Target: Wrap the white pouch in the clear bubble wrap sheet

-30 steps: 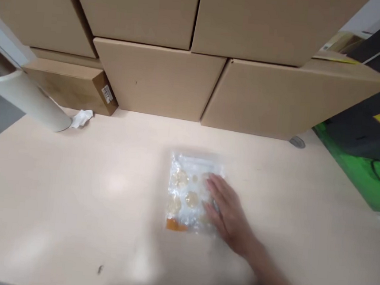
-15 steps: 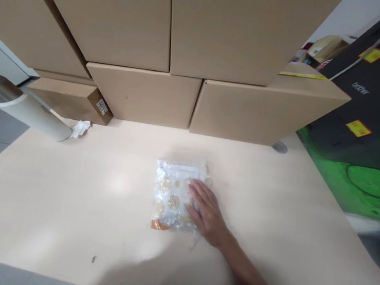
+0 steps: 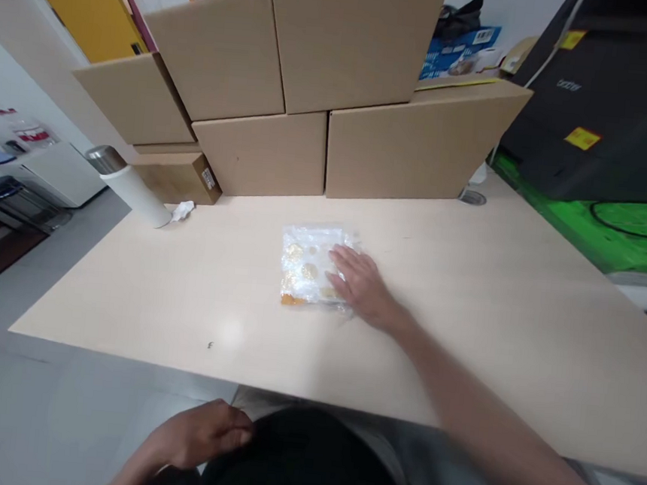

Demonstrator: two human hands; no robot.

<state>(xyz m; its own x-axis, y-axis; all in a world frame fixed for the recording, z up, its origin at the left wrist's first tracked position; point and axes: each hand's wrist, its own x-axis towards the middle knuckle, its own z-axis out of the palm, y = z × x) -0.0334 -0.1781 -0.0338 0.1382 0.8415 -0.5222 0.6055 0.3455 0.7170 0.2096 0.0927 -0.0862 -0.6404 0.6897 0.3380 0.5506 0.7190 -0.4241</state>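
Observation:
A flat square packet in clear plastic (image 3: 303, 271), white with gold round marks and an orange patch at its near-left corner, lies on the pale wooden table (image 3: 443, 298). My right hand (image 3: 362, 287) rests on the packet's right side with its fingers stretched out, covering that part of it. Below the table's front edge, my left hand (image 3: 205, 432) is beside my dark clothing, its fingers curled into a fist. I see no object in it.
Several cardboard boxes (image 3: 268, 155) are stacked along the table's back. A white bottle with a metal cap (image 3: 138, 196) stands at the back left beside crumpled tissue (image 3: 183, 210). Black cases (image 3: 594, 130) stand on a green pallet (image 3: 629, 239) to the right.
The view has tilted up and widened, so the packet sits higher in the picture. My left hand has come into view at the bottom. My right hand stays on the packet.

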